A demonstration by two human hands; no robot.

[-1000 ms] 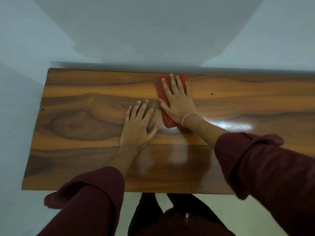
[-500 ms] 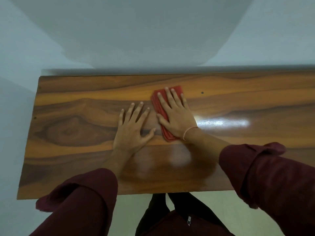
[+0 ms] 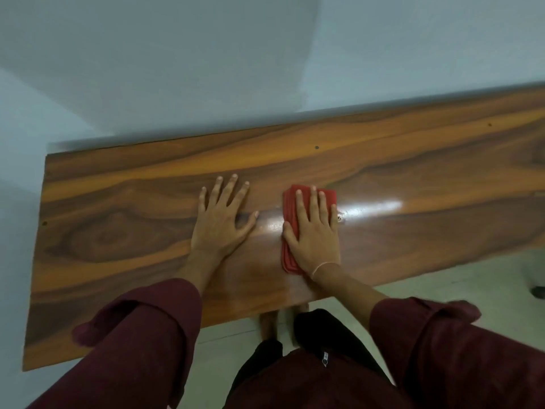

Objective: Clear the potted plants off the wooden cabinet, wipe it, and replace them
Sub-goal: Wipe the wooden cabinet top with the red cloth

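The glossy wooden cabinet top [image 3: 413, 178] fills the middle of the head view, with no potted plants in sight. A folded red cloth [image 3: 290, 208] lies flat on it, a little right of centre. My right hand [image 3: 314, 231] presses palm-down on the cloth, fingers spread and straight. My left hand [image 3: 221, 219] rests flat on the bare wood to the cloth's left, fingers apart, holding nothing. A gap of wood separates the two hands.
A pale wall [image 3: 206, 69] runs along the cabinet's far edge and wraps the left end. Light floor [image 3: 442, 278] shows below the near edge at right. A dark object [image 3: 538, 290] sits at the far right edge. My maroon sleeves cover the foreground.
My right hand has slid the red cloth from the cabinet's far edge towards the near side and to the right. The left hand stayed flat on the wood. The view has tilted.
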